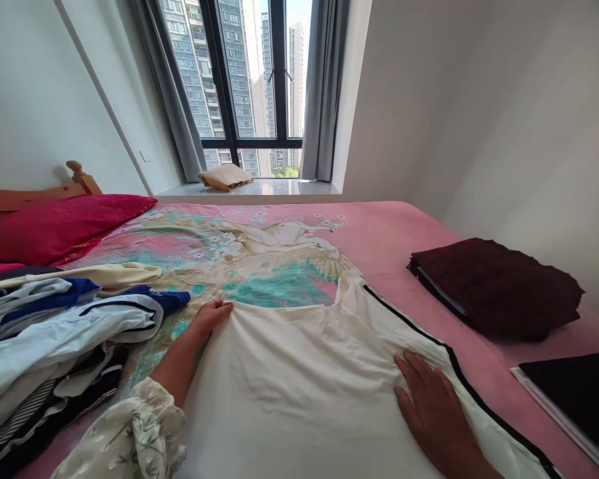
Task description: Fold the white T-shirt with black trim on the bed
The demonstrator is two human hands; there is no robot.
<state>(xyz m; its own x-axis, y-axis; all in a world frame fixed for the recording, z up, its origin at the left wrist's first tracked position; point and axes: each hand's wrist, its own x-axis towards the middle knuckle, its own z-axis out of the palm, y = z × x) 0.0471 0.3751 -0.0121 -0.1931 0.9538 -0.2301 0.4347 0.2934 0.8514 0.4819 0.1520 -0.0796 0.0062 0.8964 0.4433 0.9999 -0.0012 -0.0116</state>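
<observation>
3 faults are judged possible for the cream-white cloth garment with black trim (299, 379), spread across the lower centre of the frame. Creases could be pressed in at lower right if puckered cloth is pushed together under the right hand (429, 406). The top edge, at centre, could be skewed if its left corner is pulled too hard by the left hand (211, 317). At lower left, the loose heap of white, blue and black clothes (74, 339) could be toppled if brushed by the left forearm.

Nearer, at lower right, the right hand is laid open, palm down, fingers slightly parted; nothing is gripped. Farther off, left of centre, the garment's corner is gripped in the closed fingers of the left hand. Beyond, the pink, bird-printed bedsheet (379, 229) is left exposed.
</observation>
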